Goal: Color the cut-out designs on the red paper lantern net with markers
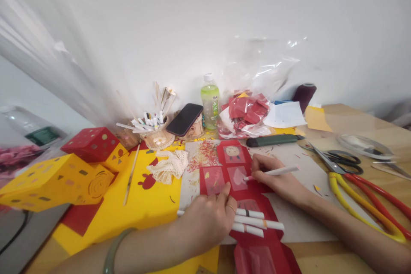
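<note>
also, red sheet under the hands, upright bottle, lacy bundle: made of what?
Red sheet: matt card or paper, likely; flat, straight-cut edges.
Upright bottle: probably glossy clear plastic; green liquid shows through.
Lacy bundle: matt fabric, maybe paper; small holes, loose folds.

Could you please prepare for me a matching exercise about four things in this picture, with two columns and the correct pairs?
1. Right hand
2. Left hand
3. Bottle
4. Lace

A. Cream-coloured and bunched up
B. Has several white pens in or under it
C. Grips one slim pen
D. Stands upright, with green liquid inside

Pairs: 1-C; 2-B; 3-D; 4-A
</note>
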A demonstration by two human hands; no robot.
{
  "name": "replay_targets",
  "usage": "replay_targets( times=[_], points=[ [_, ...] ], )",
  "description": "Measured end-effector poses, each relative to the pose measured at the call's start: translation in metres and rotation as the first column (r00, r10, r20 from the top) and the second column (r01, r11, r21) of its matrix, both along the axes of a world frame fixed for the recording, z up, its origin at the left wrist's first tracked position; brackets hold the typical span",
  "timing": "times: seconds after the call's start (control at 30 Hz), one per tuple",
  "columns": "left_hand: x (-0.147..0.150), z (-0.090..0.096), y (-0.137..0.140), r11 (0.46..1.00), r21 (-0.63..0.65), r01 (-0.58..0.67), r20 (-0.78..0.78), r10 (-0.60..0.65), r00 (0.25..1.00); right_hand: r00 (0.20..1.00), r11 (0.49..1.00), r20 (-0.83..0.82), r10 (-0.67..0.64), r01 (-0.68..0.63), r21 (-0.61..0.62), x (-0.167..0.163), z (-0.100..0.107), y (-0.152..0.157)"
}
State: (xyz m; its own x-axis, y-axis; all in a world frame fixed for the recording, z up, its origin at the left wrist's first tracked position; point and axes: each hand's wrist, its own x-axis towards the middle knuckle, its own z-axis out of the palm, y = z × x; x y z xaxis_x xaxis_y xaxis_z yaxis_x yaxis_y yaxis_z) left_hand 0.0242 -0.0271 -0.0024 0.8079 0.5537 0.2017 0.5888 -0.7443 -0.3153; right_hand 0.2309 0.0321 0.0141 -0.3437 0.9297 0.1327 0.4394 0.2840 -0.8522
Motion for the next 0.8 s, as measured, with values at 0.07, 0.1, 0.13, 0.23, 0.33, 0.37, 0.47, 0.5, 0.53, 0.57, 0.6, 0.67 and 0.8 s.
replay_targets(
  times=[0.07, 0.1, 0.13, 0.23, 0.33, 0.37, 0.47, 0.5, 0.53, 0.57, 0.6, 0.67, 0.8],
  points=[
    [-0.0002, -0.0005, 0.0, 1.0, -0.018, 0.001, -0.01, -0.002, 1.0, 1.0, 1.0, -0.006, -0.001, 0.001, 0.01, 0.0, 0.0001, 0.0003],
    [-0.0002, -0.0004, 0.0, 1.0, -0.025, 0.002, -0.011, -0.003, 1.0, 1.0, 1.0, -0.007, 0.002, -0.002, 0.009, -0.0001, 0.0003, 0.0003],
    [-0.0001, -0.0003, 0.0, 1.0, -0.029, 0.002, -0.01, -0.003, 1.0, 1.0, 1.0, -0.009, 0.008, -0.008, 0.006, -0.0002, 0.0005, 0.0003],
    [0.0002, -0.0005, -0.0002, 1.0, -0.025, 0.005, 0.002, -0.005, 1.0, 1.0, 1.0, -0.019, 0.014, -0.014, -0.004, -0.0008, 0.0012, 0.0],
    [0.0001, -0.0032, 0.0, 1.0, -0.011, 0.008, 0.013, -0.008, 1.0, 1.0, 1.0, -0.015, 0.014, -0.014, -0.011, -0.0011, 0.001, -0.0001],
    [0.0, -0.0043, 0.0001, 1.0, -0.008, 0.011, 0.017, -0.011, 1.0, 1.0, 1.0, -0.013, 0.018, -0.018, -0.015, -0.0012, 0.0008, -0.0001],
    [-0.0003, -0.0062, 0.0006, 1.0, 0.0, 0.015, 0.025, -0.015, 1.0, 1.0, 1.0, -0.02, 0.013, -0.013, -0.012, -0.0011, -0.0001, 0.0001],
    [-0.0004, -0.0061, 0.0008, 1.0, 0.0, 0.013, 0.025, -0.013, 1.0, 1.0, 1.0, -0.022, 0.001, -0.001, -0.014, -0.0009, -0.0004, 0.0001],
    [-0.0004, -0.0056, 0.0009, 1.0, -0.002, 0.011, 0.023, -0.011, 1.0, 1.0, 1.0, -0.02, -0.017, 0.016, -0.017, -0.0007, -0.0007, 0.0002],
    [-0.0003, -0.0048, 0.0009, 1.0, -0.001, 0.011, 0.018, -0.011, 1.0, 0.999, 0.999, -0.015, -0.041, 0.04, -0.022, -0.0005, -0.0009, 0.0003],
    [-0.0003, -0.0039, 0.0009, 1.0, 0.0, 0.009, 0.012, -0.009, 1.0, 0.998, 0.998, -0.008, -0.062, 0.061, -0.028, -0.0003, -0.0012, 0.0005],
    [-0.0002, -0.0022, 0.0007, 1.0, -0.005, 0.003, -0.003, -0.003, 1.0, 0.997, 0.996, -0.002, -0.08, 0.08, -0.035, 0.0, -0.0018, 0.0009],
    [-0.0003, -0.0004, 0.0, 1.0, -0.011, 0.001, -0.006, -0.001, 1.0, 0.997, 0.997, -0.028, -0.074, 0.073, -0.037, 0.0, -0.0032, 0.0015]
  ],
)
